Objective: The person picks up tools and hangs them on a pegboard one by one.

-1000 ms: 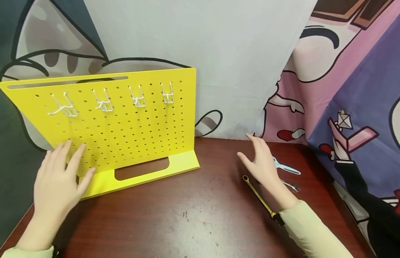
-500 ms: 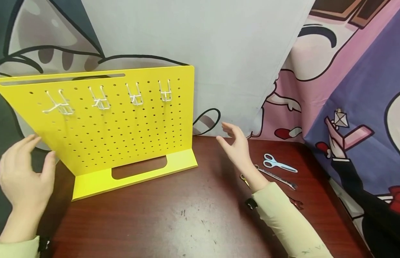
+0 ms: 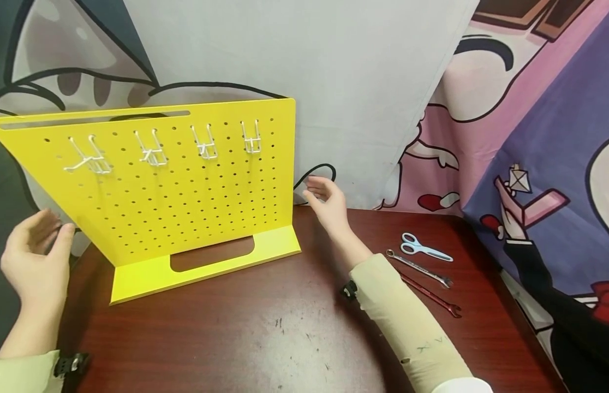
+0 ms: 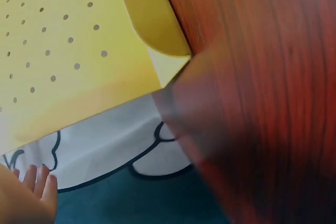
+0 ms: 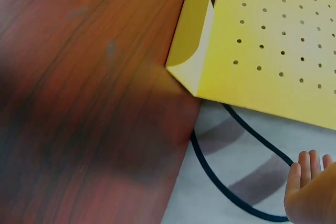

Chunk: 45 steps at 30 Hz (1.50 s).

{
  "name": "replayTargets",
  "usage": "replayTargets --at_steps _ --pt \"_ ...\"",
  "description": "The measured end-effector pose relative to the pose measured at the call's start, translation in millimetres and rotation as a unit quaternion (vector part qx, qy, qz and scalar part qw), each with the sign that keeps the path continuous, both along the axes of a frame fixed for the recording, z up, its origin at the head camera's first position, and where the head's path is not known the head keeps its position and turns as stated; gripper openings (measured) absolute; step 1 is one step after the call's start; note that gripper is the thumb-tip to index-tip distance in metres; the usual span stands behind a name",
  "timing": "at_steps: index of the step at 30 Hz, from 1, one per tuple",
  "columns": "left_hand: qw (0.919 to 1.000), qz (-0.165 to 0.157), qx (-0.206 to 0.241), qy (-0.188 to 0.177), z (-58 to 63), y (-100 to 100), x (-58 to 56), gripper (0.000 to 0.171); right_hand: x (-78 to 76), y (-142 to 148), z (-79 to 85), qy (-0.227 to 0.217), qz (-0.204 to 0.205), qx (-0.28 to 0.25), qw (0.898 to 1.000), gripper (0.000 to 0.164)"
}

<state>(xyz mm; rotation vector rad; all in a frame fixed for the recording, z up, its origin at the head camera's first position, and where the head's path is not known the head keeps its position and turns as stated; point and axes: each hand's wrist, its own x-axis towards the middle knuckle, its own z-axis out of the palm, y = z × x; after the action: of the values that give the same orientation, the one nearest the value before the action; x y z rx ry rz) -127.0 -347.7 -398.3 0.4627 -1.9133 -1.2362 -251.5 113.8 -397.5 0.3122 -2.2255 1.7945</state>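
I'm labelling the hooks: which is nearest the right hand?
The rightmost white hook, closest to the right edge of the yellow pegboard; the other three hang farther left.

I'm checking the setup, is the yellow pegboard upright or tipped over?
Upright: the yellow pegboard rises from its flat base, which rests on the table.

Hands point(image 3: 35, 263) point(image 3: 330, 206) well apart, loosely curved

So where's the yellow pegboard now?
In the head view, the pegboard stands on the table, left of centre, between the left hand and right hand.
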Motion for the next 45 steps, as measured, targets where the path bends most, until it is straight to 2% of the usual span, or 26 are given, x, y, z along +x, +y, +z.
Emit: replayTargets --at_steps 2,6,8,11,15,19,28,37,39,45 --pt "0.9967 -0.027 0.075 0.018 -0.6 0 -3.8 0.043 -3.9 -7 -1.0 -0.008 0.005 -0.004 1.0 0.039" --pt "0.9752 -0.081 0.198 0.056 -4.7 -1 -8.5 0.042 -10.1 -20 -2.4 -0.028 0.011 -0.017 0.999 0.039" --pt "0.966 -0.099 0.231 0.061 -6.7 -1 -9.0 0.041 -12.6 -25 -3.1 -0.037 0.012 -0.027 0.999 0.038" --pt "0.9612 -0.108 0.246 0.063 -8.2 0 -9.3 0.04 -15.8 -32 -3.8 -0.049 0.007 -0.035 0.998 0.036" --pt "0.9642 -0.103 0.239 0.053 -8.2 1 -10.7 0.041 -18.4 -38 -3.7 -0.067 -0.009 -0.044 0.997 0.032" --pt "0.9692 -0.087 0.229 0.027 -6.8 0 -12.7 0.043 -20.8 -42 -3.4 -0.076 -0.019 -0.055 0.995 0.028" --pt "0.9889 -0.041 0.136 -0.042 -9.5 0 -15.4 0.046 -26.3 -46 -4.4 -0.075 -0.026 -0.045 0.996 0.022" --pt "0.9939 -0.029 0.084 -0.064 -14.3 -4 -18.0 0.044 -29.2 -38 -5.6 -0.081 -0.024 -0.013 0.996 0.023" --pt "0.9945 -0.029 0.064 -0.078 -14.8 -3 -18.7 0.044 -29.9 -34 -6.0 -0.083 -0.025 -0.009 0.996 0.024" --pt "0.994 -0.048 0.033 -0.092 -15.9 7 -26.5 0.042 -30.5 -15 -8.4 -0.081 -0.035 0.003 0.996 0.025"
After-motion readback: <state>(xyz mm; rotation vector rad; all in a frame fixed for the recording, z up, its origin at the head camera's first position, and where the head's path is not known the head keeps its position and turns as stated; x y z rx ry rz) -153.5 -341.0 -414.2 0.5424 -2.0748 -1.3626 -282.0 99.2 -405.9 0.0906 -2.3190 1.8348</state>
